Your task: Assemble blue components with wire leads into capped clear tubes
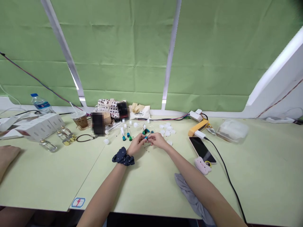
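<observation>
A small blue piece with a thin dark stem is pinched between the fingertips of my two hands, just above the table. My left hand, with a dark dotted scrunchie at its wrist, grips it from the left. From the right, my right hand closes on the same piece; its exact shape is partly hidden by the fingers. Close to my left hand stand similar blue-green pieces with thin stems, and a green one. Several white round discs lie beyond my right hand.
At right are a phone, a pink case, a yellow power strip, a black cable and a plastic container. Glass bottles, a drink cup and white boxes stand left, near another person's hand.
</observation>
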{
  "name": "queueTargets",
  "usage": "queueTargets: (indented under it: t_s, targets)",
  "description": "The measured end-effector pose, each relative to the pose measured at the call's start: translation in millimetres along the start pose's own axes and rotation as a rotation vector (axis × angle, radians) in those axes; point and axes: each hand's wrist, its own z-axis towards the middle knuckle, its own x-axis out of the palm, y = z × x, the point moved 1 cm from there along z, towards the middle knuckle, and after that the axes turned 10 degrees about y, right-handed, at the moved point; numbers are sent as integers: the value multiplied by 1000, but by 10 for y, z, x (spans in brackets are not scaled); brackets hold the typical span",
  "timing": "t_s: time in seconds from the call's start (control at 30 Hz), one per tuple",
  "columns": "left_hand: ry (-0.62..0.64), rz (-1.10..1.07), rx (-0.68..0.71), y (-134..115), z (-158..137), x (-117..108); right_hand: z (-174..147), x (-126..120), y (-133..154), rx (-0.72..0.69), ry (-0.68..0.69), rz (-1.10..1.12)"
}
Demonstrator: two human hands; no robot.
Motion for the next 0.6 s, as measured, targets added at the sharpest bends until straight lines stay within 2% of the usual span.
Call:
queueTargets:
  t_s: [0.13, 0.23, 0.47, 0.6]
  targets:
    - [14, 7, -9, 10, -6, 4, -14, -31, 9, 26, -132, -169]
    - [17, 3, -13, 18, -3, 13, -20, -60, 0, 53, -185, -208]
    - [27, -7, -5, 39, 6, 21, 15, -42, -66, 44, -149, -25]
    - [15, 5, -10, 41, 2, 17, 22, -14, -67, 35, -163, -18]
